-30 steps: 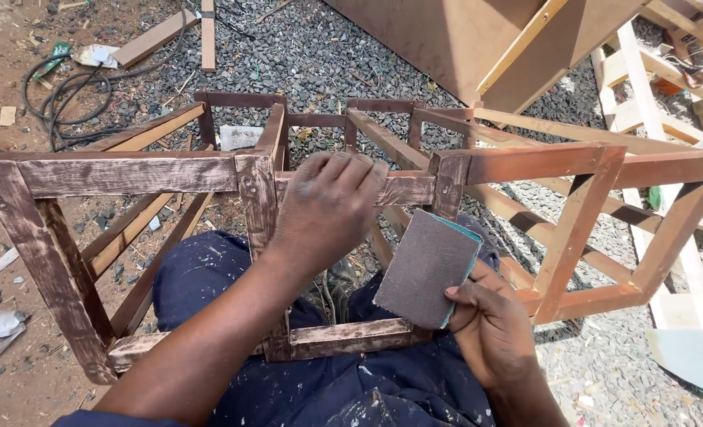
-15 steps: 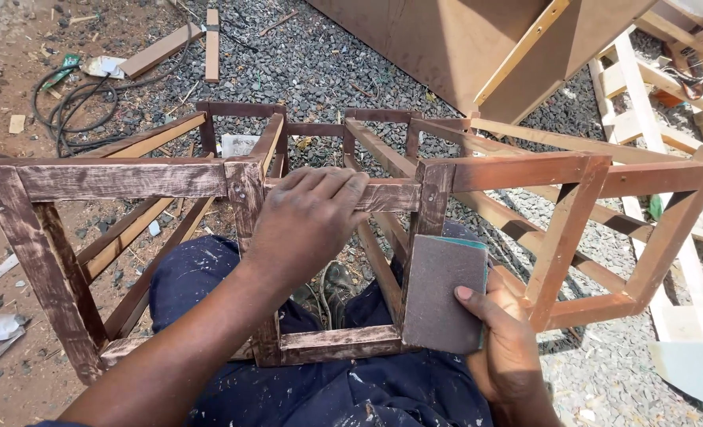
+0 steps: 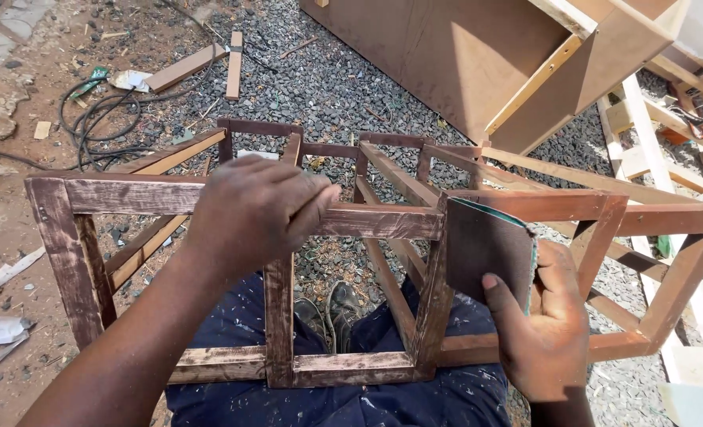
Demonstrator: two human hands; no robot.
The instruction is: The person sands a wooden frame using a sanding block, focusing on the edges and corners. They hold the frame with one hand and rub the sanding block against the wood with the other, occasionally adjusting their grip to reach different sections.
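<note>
A dark-stained wooden frame rests across my lap, over paint-flecked blue trousers. My left hand lies on the frame's top rail, fingers curled over it where an upright meets it. My right hand holds a folded sheet of sandpaper, dark brown with a green edge, flat against the side of another upright of the frame. My shoes show through the frame's opening.
Gravel and dirt lie all around. A large brown plywood cabinet stands at the back right. Bare wooden frames lie at the right. Black cables and wood offcuts are at the back left.
The view has tilted and the frame sits differently in it. My right hand has brought the sandpaper from below the rail up against the upright. My left hand stays on the top rail.
</note>
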